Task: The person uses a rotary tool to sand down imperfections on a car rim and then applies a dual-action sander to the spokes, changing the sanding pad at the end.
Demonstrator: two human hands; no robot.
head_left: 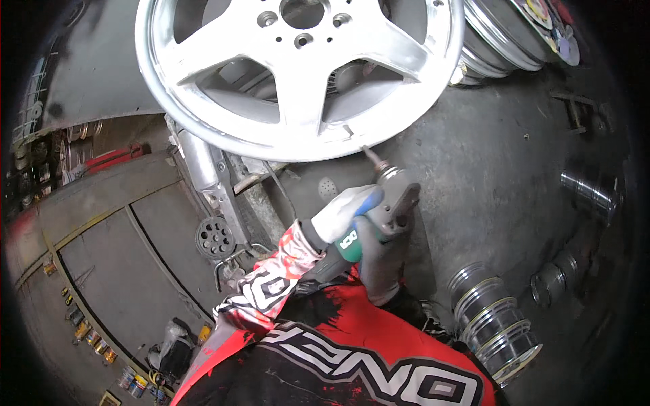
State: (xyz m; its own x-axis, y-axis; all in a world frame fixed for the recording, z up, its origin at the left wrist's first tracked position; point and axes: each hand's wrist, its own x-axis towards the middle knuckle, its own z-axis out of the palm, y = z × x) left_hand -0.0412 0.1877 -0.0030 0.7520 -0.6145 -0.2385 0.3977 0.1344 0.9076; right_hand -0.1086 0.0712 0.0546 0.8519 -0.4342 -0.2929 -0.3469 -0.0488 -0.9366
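A large silver alloy wheel (301, 88) with broad spokes fills the top of the head view, face up. Below its near rim is a die grinder (396, 193) with a grey head, a green body and a thin bit. The bit points up toward the rim; I cannot tell whether it touches. My left hand (345, 213), in a white glove with blue on the fingers, is closed around the grinder from the left. My right hand (378, 264), in a dark grey glove, grips the green body, its fingers partly hidden.
A metal stand (206, 166) with a round holed plate (215, 238) is left of the wheel. Shiny rims are stacked (494, 321) at lower right; more wheels (504, 40) lean at upper right. A bench (135, 250) with small cans (95, 342) lies left.
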